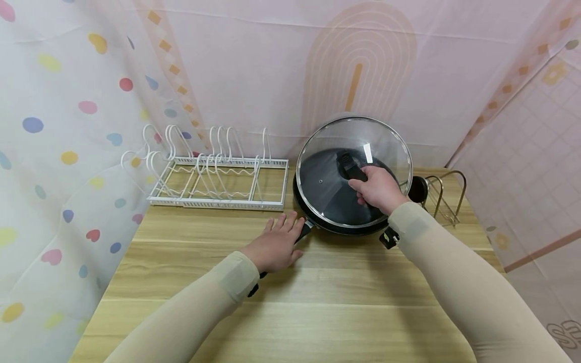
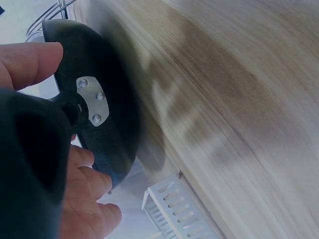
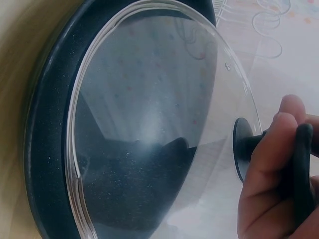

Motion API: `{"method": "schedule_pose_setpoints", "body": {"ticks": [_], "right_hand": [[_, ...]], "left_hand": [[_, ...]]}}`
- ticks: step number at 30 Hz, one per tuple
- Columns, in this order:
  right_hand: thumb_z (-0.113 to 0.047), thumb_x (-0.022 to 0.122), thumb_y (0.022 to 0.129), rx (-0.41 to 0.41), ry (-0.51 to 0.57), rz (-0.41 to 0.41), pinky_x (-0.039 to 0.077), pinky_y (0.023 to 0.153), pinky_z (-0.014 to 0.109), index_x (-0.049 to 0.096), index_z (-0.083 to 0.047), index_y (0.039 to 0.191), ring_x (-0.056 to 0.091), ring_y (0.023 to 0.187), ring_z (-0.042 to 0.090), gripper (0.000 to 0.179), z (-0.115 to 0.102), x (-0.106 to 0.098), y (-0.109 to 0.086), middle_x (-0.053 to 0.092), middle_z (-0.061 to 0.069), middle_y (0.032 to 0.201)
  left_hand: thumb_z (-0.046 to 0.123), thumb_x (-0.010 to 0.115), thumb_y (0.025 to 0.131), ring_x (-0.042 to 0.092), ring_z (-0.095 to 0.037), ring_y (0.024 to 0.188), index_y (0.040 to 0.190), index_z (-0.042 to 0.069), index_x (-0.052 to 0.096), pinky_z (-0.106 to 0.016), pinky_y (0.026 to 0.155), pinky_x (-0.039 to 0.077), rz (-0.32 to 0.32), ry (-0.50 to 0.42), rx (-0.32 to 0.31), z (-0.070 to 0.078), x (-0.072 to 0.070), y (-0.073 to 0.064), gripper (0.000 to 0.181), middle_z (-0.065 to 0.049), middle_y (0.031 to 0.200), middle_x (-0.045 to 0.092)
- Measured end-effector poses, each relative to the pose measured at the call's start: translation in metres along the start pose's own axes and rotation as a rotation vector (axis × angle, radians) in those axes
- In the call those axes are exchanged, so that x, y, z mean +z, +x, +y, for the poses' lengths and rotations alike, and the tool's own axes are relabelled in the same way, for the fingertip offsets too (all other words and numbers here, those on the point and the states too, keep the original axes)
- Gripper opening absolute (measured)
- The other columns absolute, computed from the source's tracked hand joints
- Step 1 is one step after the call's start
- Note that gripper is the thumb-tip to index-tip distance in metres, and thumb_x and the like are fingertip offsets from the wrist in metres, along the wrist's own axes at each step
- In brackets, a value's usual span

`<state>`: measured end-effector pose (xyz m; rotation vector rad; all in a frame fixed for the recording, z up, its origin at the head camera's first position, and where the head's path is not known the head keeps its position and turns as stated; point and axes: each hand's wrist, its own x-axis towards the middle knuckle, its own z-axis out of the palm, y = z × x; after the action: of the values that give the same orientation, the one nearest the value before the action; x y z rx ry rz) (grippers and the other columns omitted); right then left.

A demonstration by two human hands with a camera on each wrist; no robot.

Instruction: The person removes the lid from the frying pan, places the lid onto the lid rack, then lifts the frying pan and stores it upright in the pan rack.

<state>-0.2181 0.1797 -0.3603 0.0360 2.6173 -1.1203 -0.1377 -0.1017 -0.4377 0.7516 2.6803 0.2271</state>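
A black frying pan (image 2: pixel 122 94) sits on the wooden table, its long black handle (image 1: pixel 305 230) pointing toward the near left. My left hand (image 1: pixel 276 245) lies over that handle with fingers extended; in the left wrist view, the thumb and fingers are spread on either side of it. My right hand (image 1: pixel 378 189) grips the black knob (image 3: pixel 244 149) of a clear glass lid (image 1: pixel 324 201). The lid leans at a tilt over the pan, near edge low by the pan's near rim and far edge raised.
A white wire rack (image 1: pixel 236 205) with upright loops stands left of the pan against the curtain. To the right is a metal wire rack (image 1: pixel 463 189) with a dark round thing (image 1: pixel 418 189) beside it. A short black side handle (image 1: pixel 389 238) projects at the pan's near right.
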Motion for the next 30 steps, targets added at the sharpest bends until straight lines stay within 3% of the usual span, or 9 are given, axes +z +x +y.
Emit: {"method": "schedule_pose_setpoints", "body": {"ticks": [5, 15, 22, 26, 30], "right_hand": [[-0.03, 0.058, 0.109, -0.008, 0.037, 0.004, 0.055, 0.063, 0.03, 0.023, 0.001, 0.165, 0.069, 0.068, 0.019, 0.073, -0.001, -0.001, -0.002, 0.066, 0.002, 0.075], [-0.026, 0.058, 0.109, 0.011, 0.062, 0.03, 0.056, 0.062, 0.029, 0.028, 0.0, 0.164, 0.067, 0.069, 0.018, 0.067, -0.004, -0.003, -0.006, 0.073, 0.017, 0.099], [-0.02, 0.057, 0.109, 0.012, 0.189, 0.024, 0.057, 0.063, 0.033, 0.046, -0.001, 0.145, 0.063, 0.066, 0.019, 0.042, -0.005, -0.002, -0.011, 0.065, 0.009, 0.088], [-0.018, 0.057, 0.109, 0.016, 0.213, 0.03, 0.057, 0.063, 0.031, 0.04, 0.001, 0.153, 0.063, 0.065, 0.017, 0.05, -0.006, -0.003, -0.012, 0.064, 0.007, 0.084], [-0.016, 0.057, 0.109, 0.011, 0.252, 0.035, 0.056, 0.06, 0.029, 0.042, 0.003, 0.148, 0.06, 0.061, 0.015, 0.046, -0.008, -0.003, -0.014, 0.063, 0.007, 0.08]], "left_hand": [[0.041, 0.058, 0.107, 0.013, -0.045, 0.162, 0.169, 0.008, 0.017, -0.064, 0.13, 0.015, -0.008, -0.002, -0.005, -0.001, 0.002, 0.001, 0.082, -0.019, 0.177, 0.01], [0.04, 0.058, 0.107, 0.013, -0.044, 0.163, 0.169, 0.007, 0.018, -0.063, 0.13, 0.015, -0.009, -0.001, 0.0, -0.001, 0.001, 0.001, 0.081, -0.019, 0.177, 0.01], [0.041, 0.057, 0.108, 0.012, -0.043, 0.163, 0.169, 0.008, 0.018, -0.063, 0.13, 0.013, -0.017, 0.002, -0.006, 0.0, 0.001, 0.0, 0.08, -0.017, 0.177, 0.01], [0.041, 0.057, 0.108, 0.012, -0.043, 0.163, 0.169, 0.008, 0.017, -0.062, 0.13, 0.012, -0.021, -0.001, -0.007, 0.0, 0.0, 0.0, 0.08, -0.018, 0.177, 0.01], [0.041, 0.056, 0.108, 0.011, -0.043, 0.163, 0.169, 0.008, 0.017, -0.062, 0.131, 0.012, -0.024, 0.002, -0.008, -0.001, 0.0, 0.0, 0.08, -0.017, 0.177, 0.009]]}}
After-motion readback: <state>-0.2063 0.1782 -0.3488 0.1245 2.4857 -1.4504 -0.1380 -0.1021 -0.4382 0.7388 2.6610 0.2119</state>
